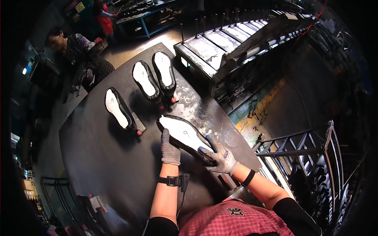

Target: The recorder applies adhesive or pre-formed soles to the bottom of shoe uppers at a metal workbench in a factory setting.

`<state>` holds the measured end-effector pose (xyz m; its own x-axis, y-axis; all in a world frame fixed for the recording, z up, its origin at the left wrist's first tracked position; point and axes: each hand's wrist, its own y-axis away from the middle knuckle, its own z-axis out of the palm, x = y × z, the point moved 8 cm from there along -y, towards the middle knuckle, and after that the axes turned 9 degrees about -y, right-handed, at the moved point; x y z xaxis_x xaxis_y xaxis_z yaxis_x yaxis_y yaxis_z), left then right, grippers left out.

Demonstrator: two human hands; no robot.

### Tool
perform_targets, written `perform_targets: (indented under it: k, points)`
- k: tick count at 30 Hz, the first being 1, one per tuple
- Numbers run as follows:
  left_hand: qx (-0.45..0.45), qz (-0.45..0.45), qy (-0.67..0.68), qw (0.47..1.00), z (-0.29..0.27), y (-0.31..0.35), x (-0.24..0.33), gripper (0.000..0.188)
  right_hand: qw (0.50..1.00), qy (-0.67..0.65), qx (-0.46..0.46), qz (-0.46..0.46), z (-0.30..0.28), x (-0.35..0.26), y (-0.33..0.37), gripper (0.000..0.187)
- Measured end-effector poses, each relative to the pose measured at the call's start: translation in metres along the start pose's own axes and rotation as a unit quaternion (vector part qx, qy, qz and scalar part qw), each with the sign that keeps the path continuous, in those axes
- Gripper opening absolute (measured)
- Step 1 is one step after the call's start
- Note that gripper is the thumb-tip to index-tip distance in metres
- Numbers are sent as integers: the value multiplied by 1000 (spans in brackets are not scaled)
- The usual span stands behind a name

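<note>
Between my two gloved hands is a black shoe upper (185, 133) on a last, its white insole facing up with a handwritten mark. My left hand (171, 148), in a grey knit glove, grips its left edge with the thumb along the side; the other fingers are hidden underneath. At the lower right end, my right hand (221, 158) is closed round the shoe, blue-tipped fingers resting on the insole. Beyond them, similar shoes lie insole up on the dark table: one at the left (117, 108), one in the middle (145, 80) and one farther right (164, 70).
The dark metal table (98, 157) has pale worn patches. A slatted conveyor (212, 49) with upright pegs runs behind it to the right. Black metal racks (295, 151) stand at the right. A person (78, 51) is at the far left, and another in red (104, 19) farther back.
</note>
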<state>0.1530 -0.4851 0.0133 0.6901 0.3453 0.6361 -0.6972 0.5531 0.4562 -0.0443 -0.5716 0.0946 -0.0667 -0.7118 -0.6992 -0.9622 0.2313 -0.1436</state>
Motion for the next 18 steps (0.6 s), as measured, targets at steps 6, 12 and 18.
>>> perform_targets:
  k: [6,12,18]
  points:
    - [176,395,-439,788,-34,52,120,88,994,99,-8,50,53,-47,-157,91]
    - [228,343,-813,412,3,35,166,102,988,-16,144,59,55,-34,-276,96]
    - [224,285,-829,426,28,-14,209,113,973,200,98,65,6,14,-295,104]
